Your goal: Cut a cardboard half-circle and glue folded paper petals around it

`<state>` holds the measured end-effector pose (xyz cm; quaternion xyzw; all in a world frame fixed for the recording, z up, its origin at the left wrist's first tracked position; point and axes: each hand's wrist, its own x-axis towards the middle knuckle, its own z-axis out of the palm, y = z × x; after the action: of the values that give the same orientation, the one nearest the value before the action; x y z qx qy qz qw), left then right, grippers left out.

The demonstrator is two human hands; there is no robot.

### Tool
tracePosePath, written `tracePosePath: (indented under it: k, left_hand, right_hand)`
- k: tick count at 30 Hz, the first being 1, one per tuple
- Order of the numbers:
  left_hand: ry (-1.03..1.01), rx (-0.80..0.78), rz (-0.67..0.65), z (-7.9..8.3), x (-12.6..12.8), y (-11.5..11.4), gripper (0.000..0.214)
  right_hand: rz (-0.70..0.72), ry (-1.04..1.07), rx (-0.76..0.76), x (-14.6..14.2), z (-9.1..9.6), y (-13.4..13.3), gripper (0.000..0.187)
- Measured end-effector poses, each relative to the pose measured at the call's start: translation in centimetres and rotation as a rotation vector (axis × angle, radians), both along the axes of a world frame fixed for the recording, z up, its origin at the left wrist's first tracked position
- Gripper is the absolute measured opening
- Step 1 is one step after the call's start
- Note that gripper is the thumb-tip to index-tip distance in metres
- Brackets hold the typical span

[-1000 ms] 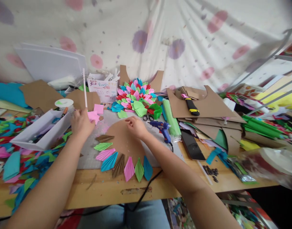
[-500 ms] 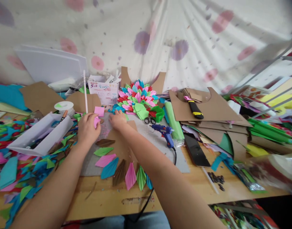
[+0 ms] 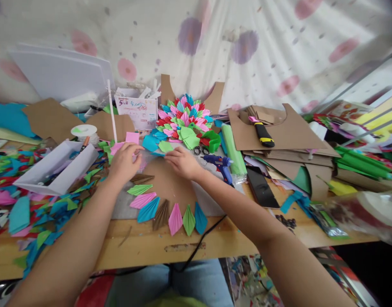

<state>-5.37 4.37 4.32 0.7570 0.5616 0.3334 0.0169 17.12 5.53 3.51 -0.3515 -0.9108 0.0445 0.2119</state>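
Observation:
Between the thumb and fingers of my right hand (image 3: 182, 163) is a blue paper piece (image 3: 158, 154), above the far edge of a brown cardboard piece (image 3: 172, 181). My left hand (image 3: 125, 162) is close by on the left, its fingers bent and thumb apart, with nothing visible in them. Pink paper (image 3: 116, 148) shows just behind that hand. Pleated paper petals in pink (image 3: 175, 219), green (image 3: 189, 220), blue (image 3: 201, 218) and brown (image 3: 161, 214) fan out along the cardboard's near and left edges. Blue (image 3: 150, 143) and green (image 3: 165, 147) paper pieces lie beyond my hands.
A blue glue gun (image 3: 219, 164) lies right of the cardboard, its cord running to the front edge. Behind stands a colourful petal-covered piece (image 3: 184, 115). A white box (image 3: 55, 170) and paper scraps (image 3: 55, 213) fill the left; a phone (image 3: 261, 187) and stacked cardboard (image 3: 279, 128) are right.
My right hand has moved right and nearer from the blue paper pile, now with a blue piece. The pink paper that was in my left hand now shows behind it. The view has tilted down.

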Motion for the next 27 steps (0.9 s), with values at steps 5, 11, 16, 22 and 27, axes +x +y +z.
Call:
tracePosePath:
  k: [5, 11, 16, 22, 27]
  left_hand:
    - [0.045, -0.198, -0.271, 0.3, 1.8, -0.4, 0.022]
    - [0.229, -0.393, -0.359, 0.4, 4.2, -1.6, 0.019]
    - [0.24, -0.322, -0.349, -0.8, 4.9, -1.4, 0.016]
    - [0.21, -0.326, -0.33, -1.3, 4.9, -1.1, 0.013]
    - [0.19, -0.352, -0.311, -1.3, 4.9, -1.0, 0.012]
  right_hand:
    - [0.138, 0.041, -0.064, 3.2, -1.0, -2.9, 0.027]
    - [-0.048, 0.25, -0.127, 3.2, -1.5, -3.3, 0.017]
    - [-0.115, 0.198, -0.13, 2.3, -2.0, -2.6, 0.011]
    - [-0.153, 0.092, -0.148, 2.1, -2.8, -2.6, 0.01]
    - [-0.147, -0.022, -0.175, 1.6, -1.5, -2.4, 0.009]
